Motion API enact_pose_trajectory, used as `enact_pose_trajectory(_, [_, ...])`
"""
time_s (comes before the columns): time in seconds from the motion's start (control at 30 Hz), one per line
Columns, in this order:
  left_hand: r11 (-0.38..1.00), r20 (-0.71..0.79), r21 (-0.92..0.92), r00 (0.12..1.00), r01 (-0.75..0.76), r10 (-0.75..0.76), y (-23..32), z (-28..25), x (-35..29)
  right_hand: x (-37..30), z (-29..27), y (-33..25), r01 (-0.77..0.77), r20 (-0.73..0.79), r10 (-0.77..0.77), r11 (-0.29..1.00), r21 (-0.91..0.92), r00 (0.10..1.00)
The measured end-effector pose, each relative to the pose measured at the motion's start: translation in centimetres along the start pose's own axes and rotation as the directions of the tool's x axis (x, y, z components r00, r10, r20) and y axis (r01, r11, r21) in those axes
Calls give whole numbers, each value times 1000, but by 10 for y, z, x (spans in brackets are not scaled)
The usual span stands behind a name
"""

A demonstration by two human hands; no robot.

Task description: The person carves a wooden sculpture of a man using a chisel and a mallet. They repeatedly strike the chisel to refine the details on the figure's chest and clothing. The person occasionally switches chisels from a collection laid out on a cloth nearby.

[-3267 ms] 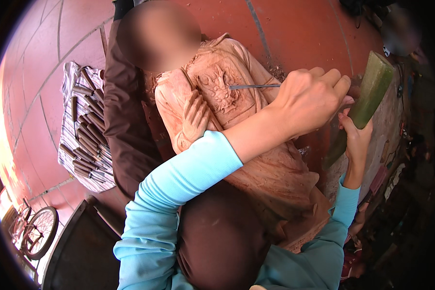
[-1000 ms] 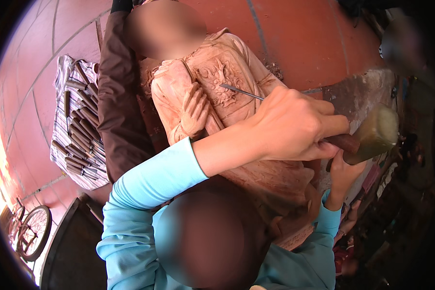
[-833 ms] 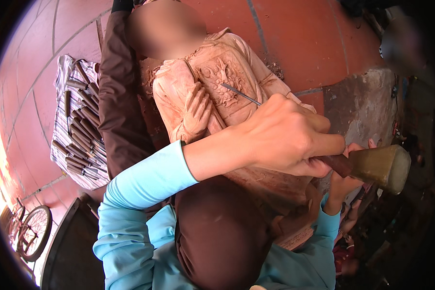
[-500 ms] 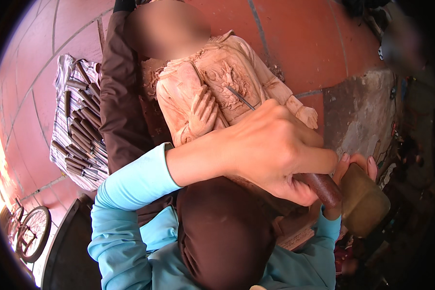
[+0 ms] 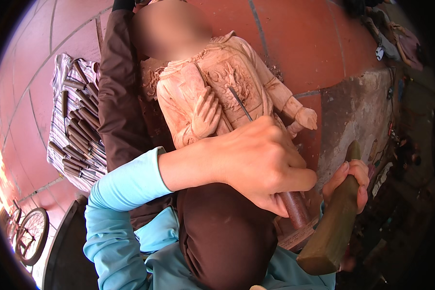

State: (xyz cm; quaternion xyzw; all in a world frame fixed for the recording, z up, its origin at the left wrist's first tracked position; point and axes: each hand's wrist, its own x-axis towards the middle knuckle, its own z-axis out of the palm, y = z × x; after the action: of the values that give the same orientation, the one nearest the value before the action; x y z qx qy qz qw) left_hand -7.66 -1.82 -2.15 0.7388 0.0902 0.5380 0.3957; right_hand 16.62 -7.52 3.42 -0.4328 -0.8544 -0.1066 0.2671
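A carved wooden statue (image 5: 188,106) of a robed figure lies on its back before me, its head blurred out. My left hand (image 5: 263,166) is closed around a carving chisel (image 5: 295,209), whose brown handle butt pokes out below the fist. The thin metal blade reaches up to the dragon-like relief (image 5: 233,77) on the statue's chest, its tip at the carving. On the right, my right hand (image 5: 349,180) grips a wooden mallet (image 5: 329,232) by its narrow end. The thick end of the mallet hangs toward me, beside and apart from the chisel butt.
Many brown-handled chisels (image 5: 84,121) lie on a striped cloth (image 5: 58,96) at the left. My brown-trousered leg (image 5: 125,92) stretches along the statue's left side. Red tiles (image 5: 304,43) cover the floor, with a worn concrete edge (image 5: 357,111) at right. A bicycle wheel (image 5: 32,236) shows lower left.
The mallet's thick end has swung down and to the left, its narrow end now pointing up. My left hand and the chisel butt have shifted left and slightly down; the tip stays on the relief.
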Motion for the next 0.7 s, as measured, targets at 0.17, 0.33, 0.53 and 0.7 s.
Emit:
enact_pose_trajectory(0.17, [998,-29,-30,998,-51,50,0,-4,1,4,1,0,49,-11,-49,999,-14,999])
enact_pose_trajectory(0.33, [999,-41,-21,998,-42,42,-2,-5,-1,4,5,-4,39,34,-36,997,-71,999])
enact_pose_trajectory(0.53, [969,-48,196,986,-148,160,-1,8,-3,-3,9,6,70,-39,-69,997,32,997])
enact_pose_trajectory(0.7, [969,-45,232,994,-83,96,0,18,-1,0,6,3,46,5,-47,995,89,999])
